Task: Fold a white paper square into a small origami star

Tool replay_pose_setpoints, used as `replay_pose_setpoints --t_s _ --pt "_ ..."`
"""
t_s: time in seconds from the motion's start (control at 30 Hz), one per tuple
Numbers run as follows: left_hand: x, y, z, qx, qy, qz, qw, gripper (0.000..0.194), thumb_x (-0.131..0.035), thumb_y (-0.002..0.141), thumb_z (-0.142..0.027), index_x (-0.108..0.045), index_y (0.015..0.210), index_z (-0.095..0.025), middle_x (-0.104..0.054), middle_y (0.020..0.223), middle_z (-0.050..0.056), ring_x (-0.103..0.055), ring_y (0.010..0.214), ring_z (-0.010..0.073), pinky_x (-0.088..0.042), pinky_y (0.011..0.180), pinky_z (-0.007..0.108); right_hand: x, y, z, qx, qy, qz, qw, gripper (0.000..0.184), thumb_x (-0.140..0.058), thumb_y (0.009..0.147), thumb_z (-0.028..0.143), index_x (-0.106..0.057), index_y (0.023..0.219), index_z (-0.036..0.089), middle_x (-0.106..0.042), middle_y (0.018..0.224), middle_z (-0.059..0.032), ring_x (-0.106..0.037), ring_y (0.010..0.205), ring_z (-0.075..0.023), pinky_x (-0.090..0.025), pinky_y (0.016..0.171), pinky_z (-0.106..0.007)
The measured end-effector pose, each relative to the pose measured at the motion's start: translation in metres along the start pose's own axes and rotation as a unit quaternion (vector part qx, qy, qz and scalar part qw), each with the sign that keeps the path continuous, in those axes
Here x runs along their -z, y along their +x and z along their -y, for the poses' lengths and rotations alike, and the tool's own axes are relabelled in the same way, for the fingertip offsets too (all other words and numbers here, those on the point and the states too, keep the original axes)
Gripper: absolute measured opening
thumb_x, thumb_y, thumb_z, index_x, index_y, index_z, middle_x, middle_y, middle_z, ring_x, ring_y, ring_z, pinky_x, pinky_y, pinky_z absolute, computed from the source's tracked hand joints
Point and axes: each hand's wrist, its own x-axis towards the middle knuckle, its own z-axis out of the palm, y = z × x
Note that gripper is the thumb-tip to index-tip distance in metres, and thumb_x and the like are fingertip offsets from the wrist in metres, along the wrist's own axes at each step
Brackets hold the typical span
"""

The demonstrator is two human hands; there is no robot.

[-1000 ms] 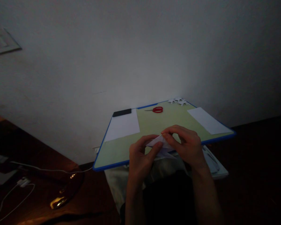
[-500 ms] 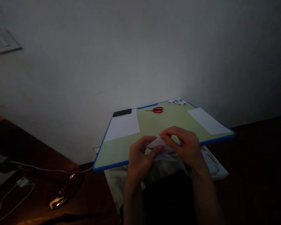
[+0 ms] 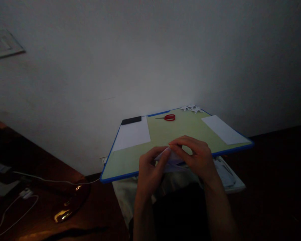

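The person's left hand (image 3: 150,169) is gripping a folded white paper (image 3: 174,158), thumb pressing over it; the right hand (image 3: 198,156) is pinching its upper tip with closed fingers. The paper is being held between both hands, by the near edge of the table (image 3: 125,165). Red-handled scissors (image 3: 169,117) are lying between a flat black object (image 3: 131,120) and small folded papers (image 3: 192,108).

Folded sheet (image 3: 174,158): matt paper; scissor blades (image 3: 161,117): metal.
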Motion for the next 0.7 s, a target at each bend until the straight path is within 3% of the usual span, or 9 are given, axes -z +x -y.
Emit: replay_pose_setpoints --t_s 0.1,0.27,0.43,0.57,0.7 --pt "-0.0003 -0.0002 0.0 -0.022 0.029 -0.026 0.999 0.016 -0.074 0.096 -0.034 -0.086 0.1 -0.023 -0.085 0.098 0.004 -0.079 0.089 0.0197 -0.058 0.081 0.026 -0.0003 0.001 0.0027 0.007 0.011 -0.016 1.0 0.015 -0.077 0.094 0.014 -0.081 0.103 0.025 -0.08 0.091 -0.0002 -0.075 0.083 -0.0156 -0.061 0.077 -0.027" --pt "-0.0019 -0.0004 0.0004 -0.034 0.002 -0.076 0.996 0.024 -0.079 0.093 -0.033 -0.083 0.116 -0.027 -0.085 0.107 0.003 -0.081 0.093 0.0203 -0.06 0.077 0.026 -0.001 -0.001 0.0025 -0.019 0.037 -0.026 0.999 0.029 -0.078 0.093 0.015 -0.081 0.117 0.03 -0.083 0.102 0.0001 -0.077 0.087 -0.016 -0.062 0.081 -0.029" --pt "-0.0035 -0.0009 0.0012 -0.055 0.023 -0.114 0.992 0.019 -0.079 0.092 -0.032 -0.085 0.11 -0.028 -0.085 0.108 0.003 -0.081 0.096 0.0197 -0.062 0.078 0.026 -0.0029 -0.0027 0.0008 -0.065 0.047 -0.042 0.996 0.019 -0.079 0.092 0.018 -0.082 0.108 0.029 -0.083 0.097 0.001 -0.075 0.085 -0.0158 -0.06 0.08 -0.03" --pt "-0.0056 -0.0007 -0.0017 -0.07 0.043 -0.123 0.989 0.019 -0.079 0.091 -0.03 -0.086 0.108 -0.027 -0.086 0.104 0.004 -0.081 0.089 0.0197 -0.063 0.072 0.026 -0.0044 -0.0006 0.0012 -0.04 0.057 -0.039 0.997 0.021 -0.078 0.093 0.014 -0.083 0.105 0.03 -0.081 0.092 0.0015 -0.075 0.084 -0.0155 -0.059 0.078 -0.031" --pt "-0.0088 -0.0005 -0.0046 -0.08 0.067 -0.132 0.986 0.021 -0.078 0.091 -0.026 -0.085 0.111 -0.029 -0.085 0.106 0.003 -0.082 0.093 0.0208 -0.064 0.084 0.029 -0.0048 0.0008 0.0019 -0.013 0.055 -0.047 0.997 0.027 -0.077 0.092 0.01 -0.083 0.106 0.032 -0.081 0.094 0.0009 -0.075 0.085 -0.0161 -0.06 0.077 -0.032"
